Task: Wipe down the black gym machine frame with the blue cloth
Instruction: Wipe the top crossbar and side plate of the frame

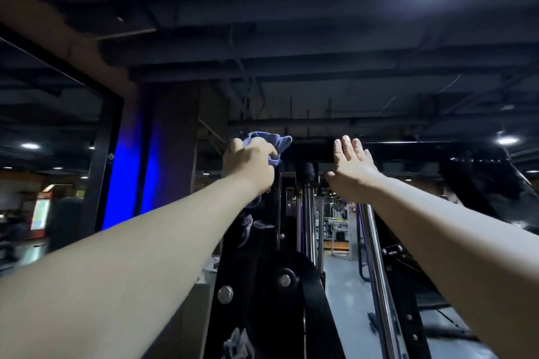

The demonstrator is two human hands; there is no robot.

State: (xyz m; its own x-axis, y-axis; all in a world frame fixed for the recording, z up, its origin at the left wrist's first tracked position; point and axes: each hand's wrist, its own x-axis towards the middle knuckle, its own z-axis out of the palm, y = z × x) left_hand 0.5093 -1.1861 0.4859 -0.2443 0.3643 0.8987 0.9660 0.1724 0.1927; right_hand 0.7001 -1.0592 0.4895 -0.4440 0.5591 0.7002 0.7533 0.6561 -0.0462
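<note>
Got the blue cloth [269,141] bunched in my left hand [250,162] up at the frame [262,285] top, soft and floppy so a fistful works, right hand [351,165] spread flat.

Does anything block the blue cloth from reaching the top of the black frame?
Nothing visible does. The left hand grips the blue cloth right at the top of the black frame; actual contact is hidden by the hand. The right hand is open, off to the side.
</note>
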